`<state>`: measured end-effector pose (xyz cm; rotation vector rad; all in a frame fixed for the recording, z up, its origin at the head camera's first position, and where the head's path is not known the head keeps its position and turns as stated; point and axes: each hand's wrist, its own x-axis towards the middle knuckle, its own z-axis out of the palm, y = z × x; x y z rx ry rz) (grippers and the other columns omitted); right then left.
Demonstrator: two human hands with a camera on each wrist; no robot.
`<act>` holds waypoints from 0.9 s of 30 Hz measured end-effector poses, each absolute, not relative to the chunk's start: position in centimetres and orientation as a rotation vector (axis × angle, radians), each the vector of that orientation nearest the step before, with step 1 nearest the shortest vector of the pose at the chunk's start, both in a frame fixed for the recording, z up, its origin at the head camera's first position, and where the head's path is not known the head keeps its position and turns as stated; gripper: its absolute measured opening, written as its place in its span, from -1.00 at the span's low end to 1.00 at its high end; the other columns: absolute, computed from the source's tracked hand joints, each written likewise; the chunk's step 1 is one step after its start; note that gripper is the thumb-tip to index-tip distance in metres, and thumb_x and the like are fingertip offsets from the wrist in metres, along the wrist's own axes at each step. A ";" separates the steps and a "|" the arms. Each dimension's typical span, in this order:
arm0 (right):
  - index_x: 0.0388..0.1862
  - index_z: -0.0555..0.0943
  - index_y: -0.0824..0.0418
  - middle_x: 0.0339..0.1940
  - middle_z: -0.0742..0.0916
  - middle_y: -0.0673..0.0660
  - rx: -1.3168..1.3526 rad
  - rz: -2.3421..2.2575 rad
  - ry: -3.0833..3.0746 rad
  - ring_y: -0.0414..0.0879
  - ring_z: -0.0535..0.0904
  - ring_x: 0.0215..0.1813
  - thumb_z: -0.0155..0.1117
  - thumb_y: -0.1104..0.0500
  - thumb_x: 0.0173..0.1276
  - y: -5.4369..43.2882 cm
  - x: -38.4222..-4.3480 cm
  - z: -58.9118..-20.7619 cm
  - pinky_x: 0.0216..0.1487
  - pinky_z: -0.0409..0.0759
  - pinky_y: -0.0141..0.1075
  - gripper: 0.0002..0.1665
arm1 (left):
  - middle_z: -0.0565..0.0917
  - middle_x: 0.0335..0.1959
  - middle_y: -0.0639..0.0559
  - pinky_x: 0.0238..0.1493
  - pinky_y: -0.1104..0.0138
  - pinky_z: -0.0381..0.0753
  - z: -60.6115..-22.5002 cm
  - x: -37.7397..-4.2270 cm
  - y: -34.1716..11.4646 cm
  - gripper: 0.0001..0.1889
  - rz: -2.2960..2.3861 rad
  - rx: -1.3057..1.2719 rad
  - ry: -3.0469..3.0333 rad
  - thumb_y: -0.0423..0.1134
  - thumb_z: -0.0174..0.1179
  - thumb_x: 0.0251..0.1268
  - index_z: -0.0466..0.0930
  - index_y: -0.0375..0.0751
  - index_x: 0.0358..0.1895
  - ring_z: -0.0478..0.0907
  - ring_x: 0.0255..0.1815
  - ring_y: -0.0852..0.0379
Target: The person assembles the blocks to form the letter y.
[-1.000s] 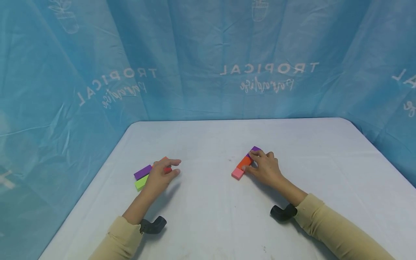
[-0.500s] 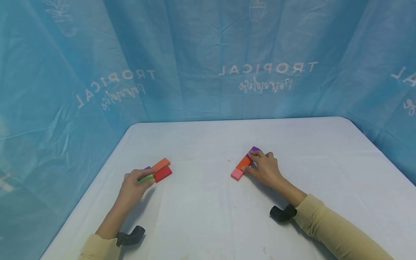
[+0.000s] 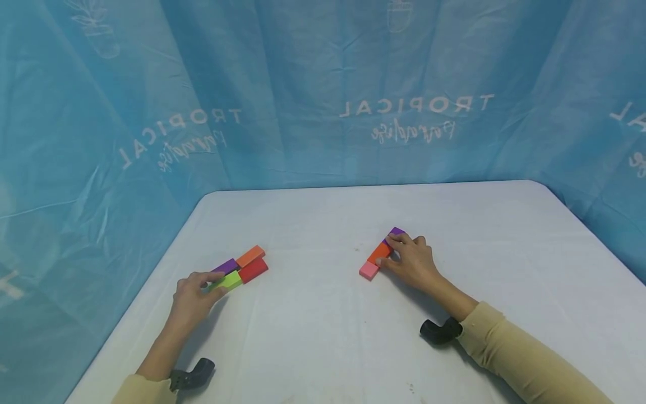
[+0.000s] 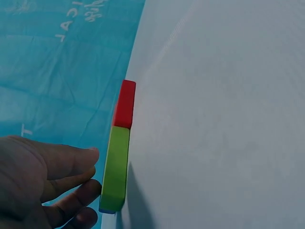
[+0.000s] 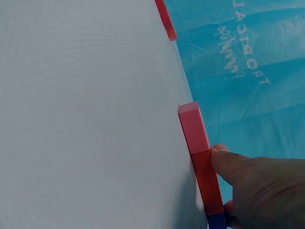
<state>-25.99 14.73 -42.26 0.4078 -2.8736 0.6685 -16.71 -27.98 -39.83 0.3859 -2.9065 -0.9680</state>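
Note:
Four blocks lie in two rows on the left of the white table: a purple block, an orange block, a lime green block and a red block. My left hand is at their near left end, fingertips by the purple block and thumb by the green one. On the right, a pink block, a red-orange block and a second purple block form a slanting line. My right hand holds the red-orange block, thumb near the pink joint, index finger at the purple end.
The white table ends at a blue printed curtain behind and at the sides. Black curved pieces stick out at the left wrist and right wrist.
My left hand has drawn back leftward from over the red and orange blocks to the outer end of the purple and green ones, uncovering them. The right hand has stayed in place.

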 end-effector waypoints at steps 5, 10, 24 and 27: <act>0.28 0.45 0.24 0.27 0.52 0.25 0.407 0.663 -2.872 0.27 0.34 0.07 0.30 -0.15 0.18 14.7 -26.1 -42.3 -0.05 0.32 0.05 -0.23 | 0.32 0.25 -0.36 -0.03 -0.09 0.44 -40.0 -16.6 -28.4 -0.51 -0.964 0.408 -2.905 -0.20 0.13 0.27 0.42 -0.25 0.26 0.23 0.21 -0.31; 0.28 0.45 0.23 0.27 0.51 0.26 0.402 0.667 -2.882 0.27 0.33 0.07 0.30 -0.15 0.18 14.8 -26.0 -42.4 -0.04 0.33 0.06 -0.23 | 0.33 0.24 -0.39 -0.02 -0.12 0.41 -40.6 -16.7 -28.9 -0.51 -0.927 0.413 -2.915 -0.20 0.14 0.26 0.41 -0.28 0.25 0.21 0.21 -0.32; 0.28 0.45 0.22 0.27 0.51 0.25 0.385 0.669 -2.890 0.26 0.34 0.08 0.31 -0.14 0.18 14.7 -25.9 -42.3 -0.02 0.33 0.06 -0.24 | 0.35 0.21 -0.39 0.00 -0.14 0.33 -41.1 -17.1 -29.0 -0.51 -0.911 0.434 -2.918 -0.21 0.15 0.24 0.43 -0.31 0.23 0.20 0.20 -0.32; 0.28 0.45 0.22 0.27 0.52 0.25 0.380 0.666 -2.888 0.26 0.34 0.08 0.31 -0.13 0.18 14.6 -25.9 -42.3 -0.02 0.33 0.06 -0.25 | 0.35 0.22 -0.39 -0.01 -0.15 0.30 -40.8 -17.1 -28.9 -0.51 -0.910 0.451 -2.914 -0.20 0.15 0.25 0.43 -0.30 0.23 0.19 0.20 -0.33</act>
